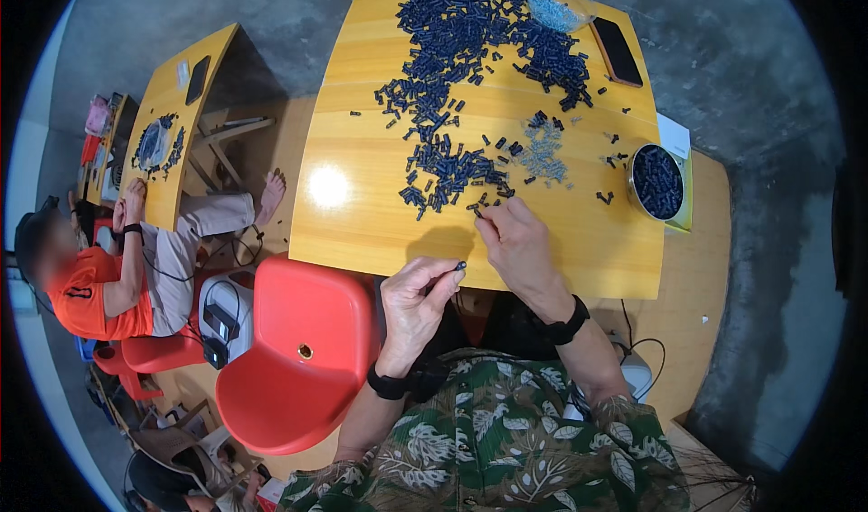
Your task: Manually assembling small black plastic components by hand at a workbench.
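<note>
Black, small, elongated: one part (pixel 461 266), held by the near edge of the table (pixel 353 204) in the left hand (pixel 416 302), grip closed between thumb and forefinger; a light pinch, free end exposed, is advised. Right hand (pixel 518 242): fingertips nearly together at the near fringe of the black heap (pixel 448 175); whether a piece is held cannot be told. Bare wood is offered leftward; rightward, room is narrowed by pale pieces (pixel 542 152) and a tin (pixel 636 203).
</note>
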`<act>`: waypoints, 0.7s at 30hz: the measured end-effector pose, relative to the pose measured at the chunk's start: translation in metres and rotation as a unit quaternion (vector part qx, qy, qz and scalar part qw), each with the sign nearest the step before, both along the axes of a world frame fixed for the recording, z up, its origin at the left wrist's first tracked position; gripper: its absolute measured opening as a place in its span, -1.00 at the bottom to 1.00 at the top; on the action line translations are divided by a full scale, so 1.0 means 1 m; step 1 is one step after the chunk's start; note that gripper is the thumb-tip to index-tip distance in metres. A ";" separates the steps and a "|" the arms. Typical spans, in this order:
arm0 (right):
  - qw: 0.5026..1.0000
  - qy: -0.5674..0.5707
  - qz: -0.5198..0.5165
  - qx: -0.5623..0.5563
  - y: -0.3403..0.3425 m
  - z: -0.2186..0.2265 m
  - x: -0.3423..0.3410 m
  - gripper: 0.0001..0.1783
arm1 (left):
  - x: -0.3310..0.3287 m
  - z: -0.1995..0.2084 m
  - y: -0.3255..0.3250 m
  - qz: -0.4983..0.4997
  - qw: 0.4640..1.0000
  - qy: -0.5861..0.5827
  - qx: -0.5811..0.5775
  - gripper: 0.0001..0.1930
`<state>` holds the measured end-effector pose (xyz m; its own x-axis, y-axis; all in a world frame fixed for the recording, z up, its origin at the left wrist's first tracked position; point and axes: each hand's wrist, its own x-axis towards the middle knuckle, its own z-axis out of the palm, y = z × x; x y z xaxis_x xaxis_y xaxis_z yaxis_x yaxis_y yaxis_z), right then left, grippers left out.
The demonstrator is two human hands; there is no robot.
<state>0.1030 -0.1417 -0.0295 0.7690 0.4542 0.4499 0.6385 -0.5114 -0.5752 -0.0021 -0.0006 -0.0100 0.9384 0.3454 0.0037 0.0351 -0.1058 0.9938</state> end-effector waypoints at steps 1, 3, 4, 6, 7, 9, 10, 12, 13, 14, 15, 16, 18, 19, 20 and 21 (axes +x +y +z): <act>1.000 -0.007 -0.004 -0.023 0.001 -0.001 0.000 -0.87 | 0.000 0.001 0.000 0.004 1.000 -0.003 0.001 -0.87; 0.999 -0.016 -0.009 -0.046 0.003 -0.002 -0.001 -0.84 | -0.001 0.003 0.001 -0.005 1.000 -0.003 0.007 -0.88; 0.998 0.011 -0.025 -0.059 0.004 -0.004 -0.002 -0.87 | -0.001 0.004 0.001 -0.013 1.000 -0.003 0.014 -0.88; 0.996 0.038 -0.039 -0.070 0.003 -0.001 -0.004 -0.89 | -0.001 0.005 0.001 -0.012 1.000 -0.007 0.008 -0.88; 0.994 0.108 -0.020 0.001 0.000 0.005 -0.006 -0.92 | -0.002 0.005 0.002 -0.009 1.000 -0.010 0.002 -0.88; 0.981 0.179 -0.001 0.071 -0.009 0.018 -0.013 -0.95 | -0.003 0.007 0.001 -0.008 1.000 -0.019 0.006 -0.88; 0.922 0.333 0.034 0.196 -0.014 0.028 -0.019 -0.95 | -0.003 0.009 0.001 -0.008 0.999 -0.030 0.009 -0.88; 0.822 0.471 0.066 0.313 -0.024 0.040 -0.023 -0.95 | -0.004 0.013 -0.001 -0.015 0.999 -0.041 0.014 -0.87; 0.799 0.487 0.094 0.340 -0.028 0.044 -0.023 -0.93 | -0.004 0.015 -0.002 -0.022 0.998 -0.051 0.019 -0.86; 0.774 0.501 0.121 0.366 -0.032 0.046 -0.024 -0.92 | -0.004 0.018 -0.003 -0.023 0.998 -0.052 0.019 -0.86; 0.775 0.499 0.121 0.368 -0.035 0.048 -0.024 -0.92 | -0.005 0.023 -0.004 -0.026 0.998 -0.052 0.034 -0.85; 0.767 0.506 0.139 0.369 -0.038 0.050 -0.024 -0.91 | -0.005 0.026 -0.005 -0.029 0.997 -0.051 0.048 -0.83; 0.759 0.512 0.158 0.371 -0.042 0.053 -0.025 -0.90 | -0.007 0.029 -0.008 -0.032 0.997 -0.062 0.037 -0.83; 0.761 0.514 0.158 0.362 -0.043 0.055 -0.026 -0.90 | -0.007 0.030 -0.009 -0.034 0.997 -0.071 0.025 -0.82; 0.764 0.516 0.158 0.354 -0.045 0.057 -0.027 -0.90 | -0.008 0.031 -0.010 -0.035 0.996 -0.071 0.027 -0.82; 0.764 0.515 0.159 0.355 -0.046 0.060 -0.028 -0.90 | -0.009 0.032 -0.011 -0.037 0.996 -0.075 0.031 -0.82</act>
<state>0.0752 -0.1875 0.0302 0.7827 0.6144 -0.0999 -0.3132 0.2501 -0.9162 -0.0111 -0.0111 0.0224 0.9486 0.2704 0.1642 -0.1227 -0.1638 0.9788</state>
